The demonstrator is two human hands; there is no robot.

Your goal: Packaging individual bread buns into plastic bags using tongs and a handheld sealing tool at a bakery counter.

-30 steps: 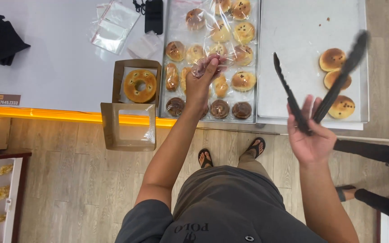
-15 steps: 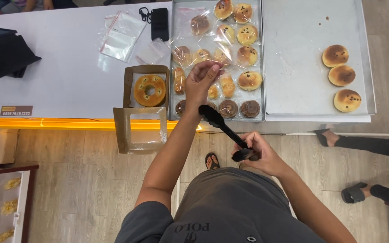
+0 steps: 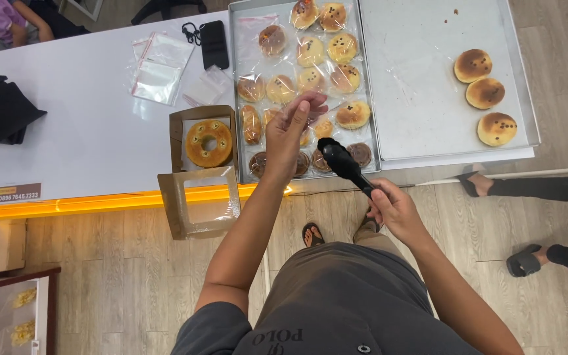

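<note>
My left hand [image 3: 292, 131] is stretched out over the near end of the left tray [image 3: 239, 59], fingers bunched and pinched together at the tips. They seem to be nipping the clear wrap of one of the bagged buns [image 3: 353, 114], but I cannot tell for sure what is between them. The pinch looks suited to thin film, a grip that would lift a bag by its edge without squashing the bread.

My right hand [image 3: 392, 209] is clenched around the handles of the black tongs [image 3: 344, 163]. The tongs are squeezed closed with nothing in them, and their tip sits over the front edge of that same tray, just beside my left wrist. I judge they are kept low and near so they stay ready while the other hand does the fine work.

Further out, the wrapped buns fill the left tray in rows. The right tray [image 3: 428, 79] is mostly bare metal, with three unwrapped buns [image 3: 484, 93] along its far right side. To the left, an open cardboard box [image 3: 198, 197] holds a ring cake [image 3: 208, 142], its windowed lid hanging past the table [image 3: 87, 144] edge. Spare clear bags [image 3: 156, 67] and a phone [image 3: 213, 43] lie behind it. Another person's sandalled feet [image 3: 524, 260] stand to my right.
</note>
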